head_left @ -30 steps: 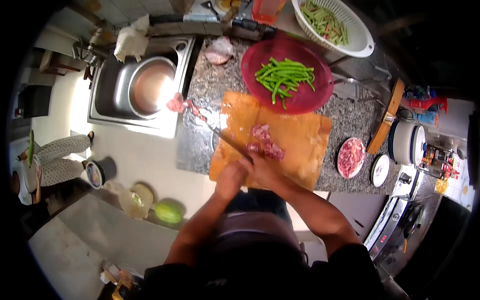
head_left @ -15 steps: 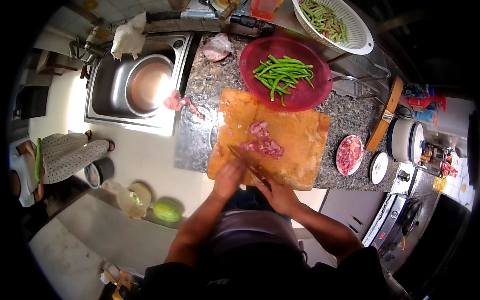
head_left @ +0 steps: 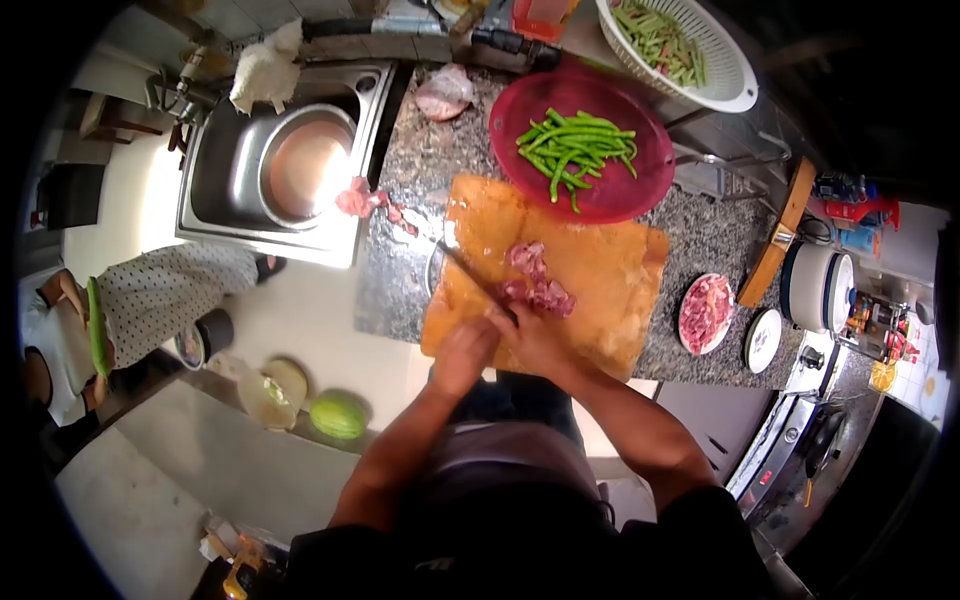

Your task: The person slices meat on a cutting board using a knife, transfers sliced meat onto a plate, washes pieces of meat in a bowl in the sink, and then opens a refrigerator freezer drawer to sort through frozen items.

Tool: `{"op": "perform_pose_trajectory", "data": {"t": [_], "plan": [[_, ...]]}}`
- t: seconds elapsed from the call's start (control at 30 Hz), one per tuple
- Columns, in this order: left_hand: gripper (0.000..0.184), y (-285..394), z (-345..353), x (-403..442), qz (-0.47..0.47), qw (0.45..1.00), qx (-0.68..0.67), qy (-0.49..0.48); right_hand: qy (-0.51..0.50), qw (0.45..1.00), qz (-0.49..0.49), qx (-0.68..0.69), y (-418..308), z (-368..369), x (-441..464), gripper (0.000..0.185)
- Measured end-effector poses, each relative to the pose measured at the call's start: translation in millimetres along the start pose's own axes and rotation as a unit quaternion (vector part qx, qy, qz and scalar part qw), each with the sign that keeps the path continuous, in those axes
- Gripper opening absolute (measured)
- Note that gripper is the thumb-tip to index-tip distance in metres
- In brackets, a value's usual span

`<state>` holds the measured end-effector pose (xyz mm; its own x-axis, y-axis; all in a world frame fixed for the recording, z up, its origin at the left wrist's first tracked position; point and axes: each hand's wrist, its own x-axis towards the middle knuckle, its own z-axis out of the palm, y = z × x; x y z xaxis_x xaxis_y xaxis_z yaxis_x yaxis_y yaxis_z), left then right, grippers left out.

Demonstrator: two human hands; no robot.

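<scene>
My right hand [head_left: 532,340] is wrapped round the handle of a knife [head_left: 468,268], whose dark blade slants up and left past the board's left edge. Close against it is my left hand [head_left: 468,352], fingers curled in near the knife's handle; whether anything is between them is hidden. Both hands are over the near part of a wooden cutting board [head_left: 615,270]. Pieces of raw meat [head_left: 540,285] lie on the board just beyond the knife. Farther back, a red plastic basin [head_left: 640,195] holds green peppers [head_left: 575,150] and overlaps the board's far edge.
A plate of cut meat [head_left: 706,314] and a white dish [head_left: 763,340] stand right of the board. Left are meat scraps [head_left: 358,198] and a sink [head_left: 225,225] with a metal bowl [head_left: 268,180]. A person [head_left: 170,290] holds a long green vegetable [head_left: 97,325].
My right hand has moved up and left beside my left hand, swinging the knife so its tip extends past the board's left edge. The person at left has shifted right. The view has moved slightly.
</scene>
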<state>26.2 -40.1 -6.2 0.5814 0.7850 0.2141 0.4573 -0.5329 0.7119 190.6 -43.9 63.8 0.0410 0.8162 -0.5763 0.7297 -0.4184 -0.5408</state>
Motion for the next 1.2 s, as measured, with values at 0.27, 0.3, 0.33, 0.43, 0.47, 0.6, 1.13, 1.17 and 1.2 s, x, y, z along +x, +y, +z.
{"op": "perform_pose_trajectory", "data": {"t": [0.27, 0.3, 0.33, 0.43, 0.47, 0.6, 1.13, 1.17, 1.2], "plan": [[0.025, 2.3, -26.0, -2.8, 0.025, 0.999, 0.007, 0.022, 0.005, 0.998, 0.036, 0.042, 13.8, -16.5, -64.1, 0.045], [0.028, 1.7, -26.8, -1.3, 0.04, 0.999, -0.002, 0.017, 0.013, 0.999, 0.018, 0.041, 10.9, -12.3, -67.6, 0.043], [0.03, 0.9, -26.9, 0.6, 0.055, 0.998, -0.011, 0.012, 0.029, 0.998, 0.0, 0.058, 7.6, -9.6, -69.6, 0.043], [0.03, -8.6, -21.9, 5.5, 0.115, 0.992, 0.036, -0.041, 0.041, 0.997, 0.02, 0.066, 13.1, 8.5, -67.5, 0.043], [0.03, -8.1, -22.8, 6.6, 0.116, 0.992, 0.035, -0.042, 0.041, 0.997, 0.022, 0.067, 15.8, 12.0, -67.4, 0.043], [0.032, -11.0, -21.6, 5.9, 0.11, 0.993, 0.016, -0.034, 0.045, 0.996, 0.026, 0.078, 15.2, 19.2, -72.4, 0.043], [0.022, -20.8, -11.6, -2.6, 0.072, 0.997, -0.01, -0.033, 0.092, 0.988, 0.026, 0.119, -15.3, 34.6, -26.8, 0.041], [0.022, -20.8, -14.7, -3.5, 0.085, 0.996, -0.005, -0.036, 0.128, 0.981, -0.016, 0.145, -12.4, 35.1, -7.1, 0.044], [0.02, -19.4, -14.7, 2.2, 0.084, 0.995, -0.013, -0.041, 0.139, 0.983, -0.02, 0.116, -7.5, 35.4, 1.3, 0.044]]}}
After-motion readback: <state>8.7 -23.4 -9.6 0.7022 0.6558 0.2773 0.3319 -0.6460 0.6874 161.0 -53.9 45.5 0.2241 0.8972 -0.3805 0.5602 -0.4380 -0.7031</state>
